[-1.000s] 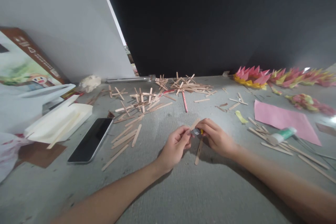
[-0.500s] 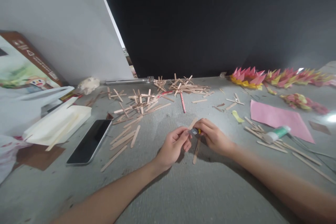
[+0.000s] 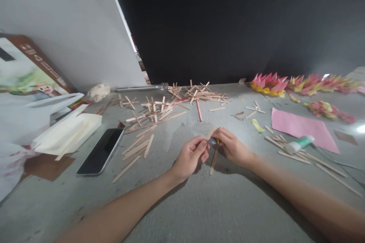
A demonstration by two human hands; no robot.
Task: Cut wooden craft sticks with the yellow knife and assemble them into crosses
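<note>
Head camera, forward-and-down view. Clock positions are taken from the middle of the work surface (image 3: 182, 205), 12 being the far edge.

Hands: I have both near 1 o'clock, almost meeting. My left hand (image 3: 189, 157) has its thumb and forefinger pinched on the gray end of a small gray-and-yellow piece (image 3: 212, 142); the other fingers curl in. My right hand (image 3: 232, 146) has its fingers closed at the yellow end, their tips partly hidden from me. A pale stick (image 3: 211, 133) shows just past the fingertips; I cannot tell which hand, if either, grips it. A darker stick (image 3: 213, 162) extends below the piece, toward me.

Surroundings: at 12 o'clock, a heap of wooden sticks (image 3: 205, 95), some crossed, with a red striped rod (image 3: 199, 111) pointing my way. Loose sticks (image 3: 135, 152) lie at 10 to 11 o'clock, just beside a black phone (image 3: 100, 152). Farther out, near 10, a white tray (image 3: 85, 123) holds a pair of chopsticks (image 3: 72, 141); a plastic bag (image 3: 17, 121) sits beyond it, by a printed box (image 3: 31, 70).

Near 2 o'clock: a glue stick (image 3: 299, 144) rests over more sticks, touching pink paper (image 3: 302, 127). Behind the paper, pink-and-yellow paper flowers (image 3: 269, 84) line the foot of a black panel (image 3: 228, 26).
</note>
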